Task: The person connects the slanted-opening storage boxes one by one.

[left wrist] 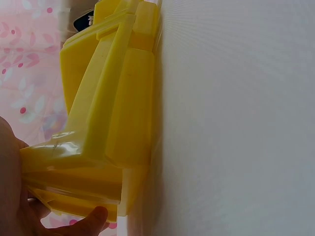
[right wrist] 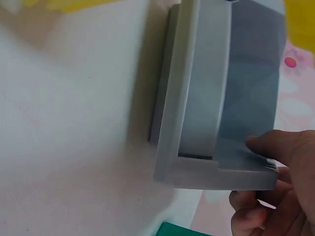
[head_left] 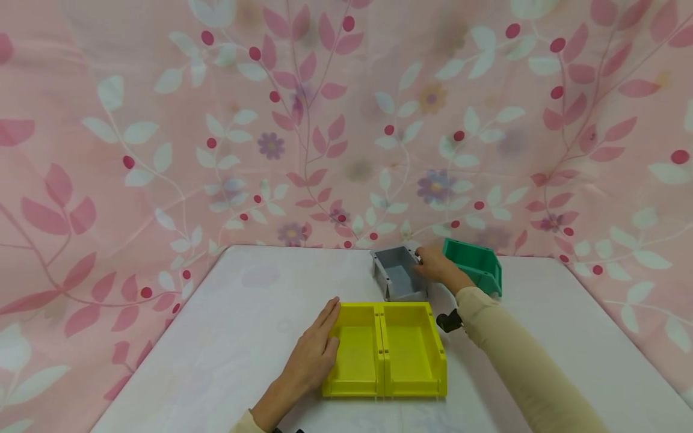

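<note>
Two yellow storage bins (head_left: 383,355) stand side by side on the table. My left hand (head_left: 310,359) lies along the outer wall of the left one, fingers extended; its thumb (left wrist: 93,220) shows near the bin's front end in the left wrist view. Beyond them, a grey storage bin (head_left: 399,273) is held by my right hand (head_left: 436,266) at its right wall. In the right wrist view the thumb (right wrist: 268,143) is inside that wall and the curled fingers (right wrist: 256,216) are outside it. The grey bin's front appears slightly raised off the table.
A green storage bin (head_left: 474,264) stands at the back right, just beyond my right wrist. The white table (head_left: 227,325) ends at a pink floral curtain (head_left: 346,120) behind and on both sides.
</note>
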`<act>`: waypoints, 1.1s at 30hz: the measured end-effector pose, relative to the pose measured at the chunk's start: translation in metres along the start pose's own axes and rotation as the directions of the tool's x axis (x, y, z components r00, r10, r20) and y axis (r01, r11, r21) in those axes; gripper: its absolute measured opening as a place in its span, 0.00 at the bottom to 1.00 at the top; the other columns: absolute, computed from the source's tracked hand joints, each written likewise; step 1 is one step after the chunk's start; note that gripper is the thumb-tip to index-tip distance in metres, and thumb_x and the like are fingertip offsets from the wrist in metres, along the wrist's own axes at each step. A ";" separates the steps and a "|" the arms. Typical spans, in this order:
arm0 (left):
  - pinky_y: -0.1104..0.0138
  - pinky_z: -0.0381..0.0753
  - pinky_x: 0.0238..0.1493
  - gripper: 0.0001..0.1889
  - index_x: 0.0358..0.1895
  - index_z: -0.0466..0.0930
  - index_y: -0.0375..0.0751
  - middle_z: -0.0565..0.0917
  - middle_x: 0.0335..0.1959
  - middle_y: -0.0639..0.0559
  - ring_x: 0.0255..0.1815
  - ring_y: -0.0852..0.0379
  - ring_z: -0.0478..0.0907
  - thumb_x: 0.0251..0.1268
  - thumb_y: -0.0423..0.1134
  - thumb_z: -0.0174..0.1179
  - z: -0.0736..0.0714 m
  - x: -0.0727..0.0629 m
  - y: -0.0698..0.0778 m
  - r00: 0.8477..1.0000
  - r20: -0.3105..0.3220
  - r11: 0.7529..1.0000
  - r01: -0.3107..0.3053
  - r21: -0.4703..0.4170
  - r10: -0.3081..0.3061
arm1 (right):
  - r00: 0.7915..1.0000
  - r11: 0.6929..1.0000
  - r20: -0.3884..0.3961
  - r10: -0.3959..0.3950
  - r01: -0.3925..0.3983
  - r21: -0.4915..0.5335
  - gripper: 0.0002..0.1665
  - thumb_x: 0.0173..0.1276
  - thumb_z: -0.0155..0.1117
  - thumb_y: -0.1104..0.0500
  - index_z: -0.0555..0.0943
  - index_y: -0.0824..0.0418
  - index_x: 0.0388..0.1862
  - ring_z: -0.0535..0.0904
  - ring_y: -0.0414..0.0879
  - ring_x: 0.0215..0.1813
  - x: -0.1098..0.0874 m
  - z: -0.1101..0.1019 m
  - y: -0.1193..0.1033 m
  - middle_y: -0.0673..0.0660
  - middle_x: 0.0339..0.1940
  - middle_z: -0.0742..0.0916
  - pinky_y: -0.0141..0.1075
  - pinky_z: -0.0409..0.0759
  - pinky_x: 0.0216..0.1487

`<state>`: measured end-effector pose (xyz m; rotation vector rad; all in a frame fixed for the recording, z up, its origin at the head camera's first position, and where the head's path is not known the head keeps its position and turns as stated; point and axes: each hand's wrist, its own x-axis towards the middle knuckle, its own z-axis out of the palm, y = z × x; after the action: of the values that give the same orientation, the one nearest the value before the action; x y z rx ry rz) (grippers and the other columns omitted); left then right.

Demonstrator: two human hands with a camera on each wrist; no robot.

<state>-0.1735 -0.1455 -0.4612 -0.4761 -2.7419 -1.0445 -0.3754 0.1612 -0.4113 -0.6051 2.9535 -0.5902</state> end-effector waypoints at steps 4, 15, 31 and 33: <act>0.53 0.58 0.77 0.32 0.83 0.56 0.39 0.50 0.85 0.59 0.82 0.59 0.51 0.79 0.34 0.47 0.000 0.000 0.000 1.000 0.004 1.000 0.003 0.000 -0.003 | 1.000 1.000 -0.003 0.030 -0.030 -0.009 0.22 0.76 0.64 0.62 0.74 0.78 0.59 0.82 0.61 0.46 -0.002 0.001 -0.003 0.68 0.45 0.84 0.52 0.85 0.50; 0.54 0.57 0.77 0.32 0.83 0.56 0.38 0.50 0.84 0.58 0.82 0.59 0.50 0.79 0.33 0.47 0.000 -0.001 0.001 1.000 -0.012 1.000 -0.011 0.003 0.011 | 0.990 0.995 -0.104 0.095 -0.091 0.050 0.30 0.78 0.57 0.64 0.65 0.78 0.72 0.78 0.68 0.59 -0.012 -0.019 -0.009 0.77 0.63 0.78 0.62 0.77 0.62; 0.54 0.57 0.77 0.31 0.82 0.57 0.38 0.50 0.84 0.58 0.82 0.60 0.50 0.79 0.34 0.47 0.001 -0.001 0.000 1.000 -0.010 1.000 -0.010 0.008 0.010 | 0.969 0.989 -0.207 0.134 -0.119 0.084 0.39 0.76 0.53 0.61 0.57 0.67 0.83 0.68 0.48 0.17 -0.020 -0.032 -0.006 0.57 0.20 0.78 0.38 0.70 0.21; 0.54 0.57 0.77 0.31 0.83 0.56 0.38 0.50 0.84 0.58 0.82 0.60 0.50 0.79 0.34 0.47 0.001 -0.001 0.000 1.000 -0.007 1.000 -0.007 0.009 0.007 | 0.969 0.989 -0.211 0.130 -0.111 0.097 0.40 0.76 0.53 0.61 0.57 0.68 0.83 0.66 0.47 0.16 -0.021 -0.033 -0.005 0.56 0.19 0.78 0.37 0.68 0.20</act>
<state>-0.1728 -0.1454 -0.4622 -0.4796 -2.7351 -1.0300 -0.3591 0.1767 -0.3794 -0.3713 3.1164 -0.8125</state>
